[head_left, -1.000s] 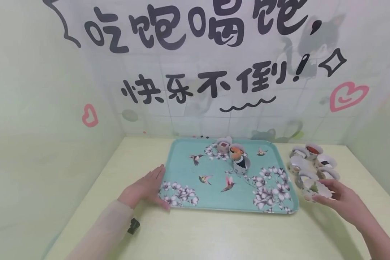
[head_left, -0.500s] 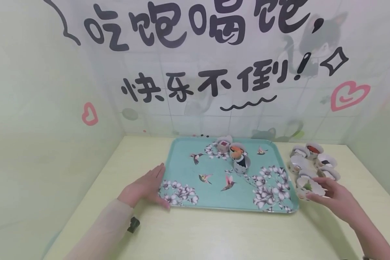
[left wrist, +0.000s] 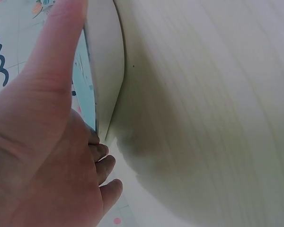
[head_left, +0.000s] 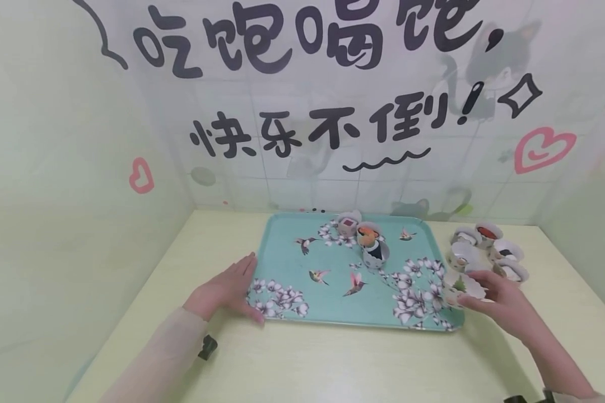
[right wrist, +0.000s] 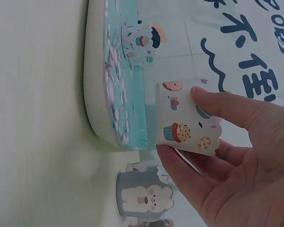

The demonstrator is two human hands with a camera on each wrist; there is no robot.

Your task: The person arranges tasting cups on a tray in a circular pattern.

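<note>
My right hand (head_left: 506,302) pinches a scallop-edged paper cup (right wrist: 180,113) printed with cupcakes and fruit. A green leaf-shaped piece (head_left: 460,284) shows inside it. In the head view this cup overlaps the right edge of the teal tray (head_left: 292,266). At the tray's left side rests my left hand (head_left: 224,292), fingers extended along the edge and thumb at the front corner. Toward the back of the tray stand three similar cups: one with a pinkish-red piece (head_left: 348,224), one with an orange piece (head_left: 367,237) and one with a black-and-white piece (head_left: 376,254).
Right of the tray, several more filled cups cluster on the pale table (head_left: 333,364), among them one with a red piece (head_left: 488,231) and a grey bear-print cup (right wrist: 144,196). Behind the table hangs a curtain (head_left: 322,190) with black lettering.
My right hand has carried the paper cup leftward, from beside the cluster to over the tray's right edge. The left hand stays at the tray.
</note>
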